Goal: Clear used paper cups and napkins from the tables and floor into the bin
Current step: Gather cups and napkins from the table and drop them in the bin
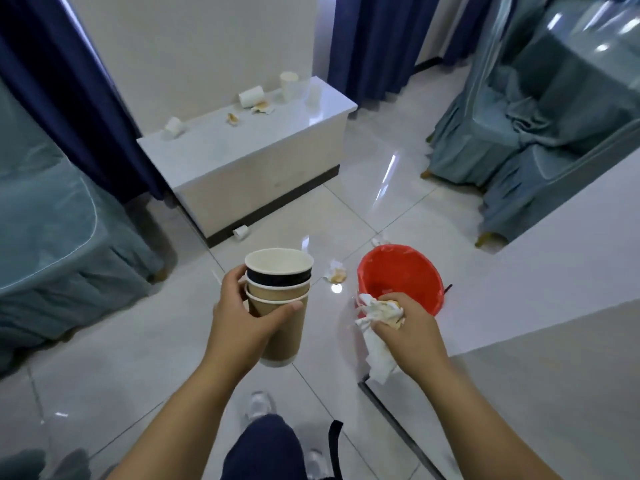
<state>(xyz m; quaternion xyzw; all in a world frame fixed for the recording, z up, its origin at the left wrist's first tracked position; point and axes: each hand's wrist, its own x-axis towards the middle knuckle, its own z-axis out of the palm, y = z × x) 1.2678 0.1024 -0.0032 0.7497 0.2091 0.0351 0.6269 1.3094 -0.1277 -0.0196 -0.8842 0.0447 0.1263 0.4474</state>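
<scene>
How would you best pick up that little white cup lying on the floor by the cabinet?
Grip the cup across its round body, coming from above. It lies on its side by the cabinet base, so its wall faces up and the far side is blocked. A hand must be freed first: the left hand holds stacked cups, the right hand napkins.
</scene>
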